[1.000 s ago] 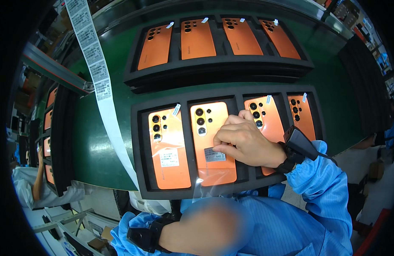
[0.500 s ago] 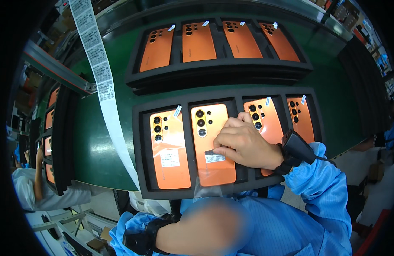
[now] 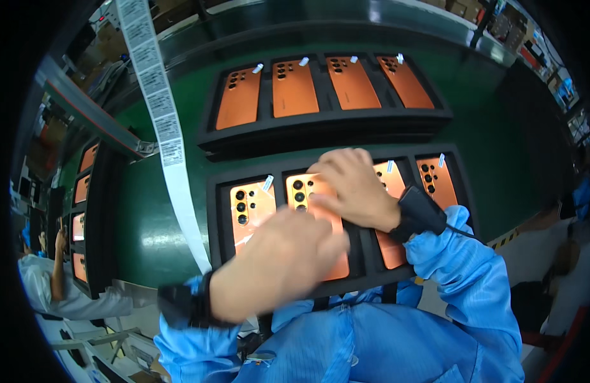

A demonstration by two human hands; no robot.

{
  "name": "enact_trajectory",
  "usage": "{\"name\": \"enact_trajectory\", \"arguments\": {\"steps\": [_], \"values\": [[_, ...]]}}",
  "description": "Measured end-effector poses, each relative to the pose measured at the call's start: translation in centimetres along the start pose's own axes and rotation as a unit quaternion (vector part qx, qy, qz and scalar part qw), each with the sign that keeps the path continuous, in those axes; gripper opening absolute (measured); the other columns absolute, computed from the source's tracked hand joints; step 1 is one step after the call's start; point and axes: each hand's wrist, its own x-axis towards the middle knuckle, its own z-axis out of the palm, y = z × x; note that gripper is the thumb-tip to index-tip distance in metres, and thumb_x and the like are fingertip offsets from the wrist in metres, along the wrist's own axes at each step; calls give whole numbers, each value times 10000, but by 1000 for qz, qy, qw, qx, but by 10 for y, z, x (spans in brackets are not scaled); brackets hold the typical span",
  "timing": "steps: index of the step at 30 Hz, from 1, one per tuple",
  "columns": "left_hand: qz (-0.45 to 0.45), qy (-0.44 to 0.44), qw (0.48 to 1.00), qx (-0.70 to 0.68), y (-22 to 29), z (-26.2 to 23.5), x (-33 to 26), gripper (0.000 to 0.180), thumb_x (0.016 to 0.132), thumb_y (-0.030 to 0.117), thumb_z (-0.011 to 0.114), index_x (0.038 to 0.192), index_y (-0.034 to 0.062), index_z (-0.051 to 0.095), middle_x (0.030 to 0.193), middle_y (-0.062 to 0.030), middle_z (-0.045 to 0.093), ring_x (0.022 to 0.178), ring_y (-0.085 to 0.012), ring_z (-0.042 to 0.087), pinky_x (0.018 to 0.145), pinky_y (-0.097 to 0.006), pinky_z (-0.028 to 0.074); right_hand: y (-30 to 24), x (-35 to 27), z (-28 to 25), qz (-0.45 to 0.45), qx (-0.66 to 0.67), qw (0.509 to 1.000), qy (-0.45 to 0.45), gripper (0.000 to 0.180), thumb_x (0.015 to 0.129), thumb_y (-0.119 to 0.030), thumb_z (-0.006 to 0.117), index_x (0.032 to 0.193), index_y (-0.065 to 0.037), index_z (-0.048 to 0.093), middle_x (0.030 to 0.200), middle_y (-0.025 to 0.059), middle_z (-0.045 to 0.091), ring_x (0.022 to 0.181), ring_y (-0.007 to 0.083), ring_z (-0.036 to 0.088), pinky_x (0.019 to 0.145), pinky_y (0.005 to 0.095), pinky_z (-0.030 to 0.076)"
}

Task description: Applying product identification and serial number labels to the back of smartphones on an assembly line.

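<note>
A black tray (image 3: 214,217) on the green belt holds a row of orange phones lying back up, each with a small white tab at its top. My right hand (image 3: 354,189) lies on the second phone (image 3: 302,191), fingers bent down over its upper part and over the third phone (image 3: 389,250). My left hand (image 3: 277,263), blurred by motion and loosely curled, hovers over the lower half of the first phone (image 3: 250,203) and the second one. Whether it holds anything is not visible. The fourth phone (image 3: 437,180) is uncovered. Both wrists wear black straps over blue sleeves.
A second black tray (image 3: 320,132) with orange phones sits farther up the green belt (image 3: 151,217). A long white label strip (image 3: 159,112) hangs down from the upper left. Another tray (image 3: 102,210) of phones stands at the left edge, and another person's arm (image 3: 57,268) shows below it.
My left hand has come up from my lap and now covers the lower part of the near tray's left phones. My right hand has shifted up onto the second phone's top.
</note>
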Motion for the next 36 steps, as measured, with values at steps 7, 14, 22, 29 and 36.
{"name": "enact_trajectory", "arguments": {"steps": [7, 14, 22, 29, 36], "values": [[-112, -12, 982, 152, -63, 32, 11, 298, 721, 49, 643, 982, 27, 500, 825, -128, 574, 815, -317, 584, 722, -398, 449, 1, 17, -54, 90, 62, 980, 166, 183, 865, -169, 607, 986, -32, 609, 1005, 110, 597, 974, 286, 553, 867, 372, 401], [-107, 382, 887, 236, -99, -20, -15, 936, 652, 209, 819, 1416, 4, 320, 1441, -244, 311, 1327, -372, 343, 1053, -433, 333, -9, 31, -58, 33, 53, 984, 166, 116, 819, -92, 636, 912, -22, 631, 940, 92, 601, 917, 274, 559, 806, 373, 420], [-387, 374, 770, -342, -159, -63, -81, 589, 879, 308, 668, 1306, -32, 446, 1077, -105, 638, 947, -170, 611, 840, -293, 471, -63, 102, -1, -118, 132, 971, 161, 206, 756, -48, 688, 958, -20, 663, 939, 88, 579, 879, 270, 552, 758, 362, 454], [-342, 251, 742, -520, -127, -74, -84, 223, 945, 196, 579, 1006, -4, 655, 901, -37, 685, 753, -77, 629, 664, -219, 502, -95, 138, 33, -84, 128, 969, 192, 379, 746, -116, 724, 1103, -38, 623, 1117, 120, 509, 994, 292, 521, 848, 383, 445], [-363, 309, 736, -481, -83, -84, -81, 206, 922, 166, 567, 889, 0, 686, 849, -35, 678, 739, -78, 613, 680, -218, 473, -106, 135, 32, -146, 166, 950, 219, 221, 735, -100, 721, 949, -53, 686, 927, 49, 589, 902, 233, 560, 744, 366, 447]]}}
